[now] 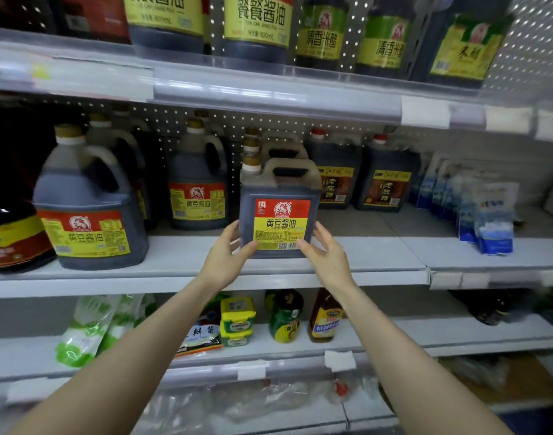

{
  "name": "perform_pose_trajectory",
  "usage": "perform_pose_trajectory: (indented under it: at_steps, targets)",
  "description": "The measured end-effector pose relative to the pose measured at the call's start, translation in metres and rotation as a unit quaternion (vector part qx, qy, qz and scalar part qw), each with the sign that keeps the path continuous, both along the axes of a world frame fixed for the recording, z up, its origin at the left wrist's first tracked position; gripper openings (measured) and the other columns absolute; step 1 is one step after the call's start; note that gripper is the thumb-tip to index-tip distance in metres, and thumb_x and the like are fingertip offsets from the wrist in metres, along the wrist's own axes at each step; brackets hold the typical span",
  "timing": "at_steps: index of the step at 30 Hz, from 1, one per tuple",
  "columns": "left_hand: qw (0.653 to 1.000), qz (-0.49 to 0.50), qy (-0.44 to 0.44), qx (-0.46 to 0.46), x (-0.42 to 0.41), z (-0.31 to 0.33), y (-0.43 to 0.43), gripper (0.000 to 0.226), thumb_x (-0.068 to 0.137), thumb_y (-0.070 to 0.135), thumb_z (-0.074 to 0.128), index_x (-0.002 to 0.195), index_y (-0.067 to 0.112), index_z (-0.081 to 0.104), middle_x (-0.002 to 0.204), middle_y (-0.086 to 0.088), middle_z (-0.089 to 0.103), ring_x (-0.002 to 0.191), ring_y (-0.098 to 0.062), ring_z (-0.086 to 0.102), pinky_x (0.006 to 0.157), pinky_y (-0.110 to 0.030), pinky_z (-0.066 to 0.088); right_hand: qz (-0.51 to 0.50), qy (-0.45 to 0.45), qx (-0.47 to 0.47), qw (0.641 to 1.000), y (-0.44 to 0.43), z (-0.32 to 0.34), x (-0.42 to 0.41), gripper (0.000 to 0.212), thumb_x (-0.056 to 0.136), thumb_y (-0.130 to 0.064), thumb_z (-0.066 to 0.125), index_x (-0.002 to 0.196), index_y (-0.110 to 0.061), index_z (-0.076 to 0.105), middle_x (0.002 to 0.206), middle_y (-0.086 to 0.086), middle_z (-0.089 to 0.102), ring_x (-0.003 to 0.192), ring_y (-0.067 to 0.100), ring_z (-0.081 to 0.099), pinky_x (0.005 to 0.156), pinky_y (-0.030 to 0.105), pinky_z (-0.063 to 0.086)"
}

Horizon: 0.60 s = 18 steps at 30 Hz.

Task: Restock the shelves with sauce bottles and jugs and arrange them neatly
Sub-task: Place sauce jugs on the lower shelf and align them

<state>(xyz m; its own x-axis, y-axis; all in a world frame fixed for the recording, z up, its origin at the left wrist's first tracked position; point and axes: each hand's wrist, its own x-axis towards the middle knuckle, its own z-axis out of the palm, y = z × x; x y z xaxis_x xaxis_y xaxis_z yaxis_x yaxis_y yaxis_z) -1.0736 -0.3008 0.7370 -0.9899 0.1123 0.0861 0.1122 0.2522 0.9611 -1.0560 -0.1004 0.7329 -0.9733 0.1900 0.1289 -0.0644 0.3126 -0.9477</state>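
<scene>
With fingers spread, a person's left hand [226,257] and right hand [327,257] touched the lower corners of a soy sauce jug [279,211] standing near the middle shelf's [378,255] front edge, where even two-sided pressure should keep its label square.

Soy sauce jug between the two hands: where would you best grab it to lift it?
Probably the loop handle on top of the soy sauce jug, coming from the front with fingers hooked through its opening. The jug stands upright near the shelf edge, the opening facing outward, with headroom above.
</scene>
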Motion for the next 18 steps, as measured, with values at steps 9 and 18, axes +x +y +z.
perform_pose_trajectory:
  at_steps: [9,18]
  targets:
    - [0.999,0.027,0.03,-0.015,0.077,0.02,-0.035,0.063,0.092,0.029,0.061,0.148,0.019,0.031,0.141,-0.008,0.047,0.126,-0.022,0.048,0.097,-0.034,0.044,0.02,0.019,0.024,0.999,-0.029,0.029,0.061,0.058,0.091,-0.037,0.064,0.143,-0.02,0.046,0.135,-0.004,0.057,0.124,0.01,0.052,0.085,0.013,0.041]
    - [0.997,0.06,0.049,0.008,0.191,0.029,-0.085,0.059,0.091,0.025,0.064,0.144,0.018,0.038,0.127,-0.002,0.052,0.112,-0.013,0.055,0.081,-0.016,0.045,0.071,0.039,0.021,0.997,-0.084,0.046,0.156,0.054,0.094,-0.035,0.06,0.143,-0.019,0.044,0.131,-0.001,0.057,0.109,0.011,0.054,0.093,0.027,0.044]
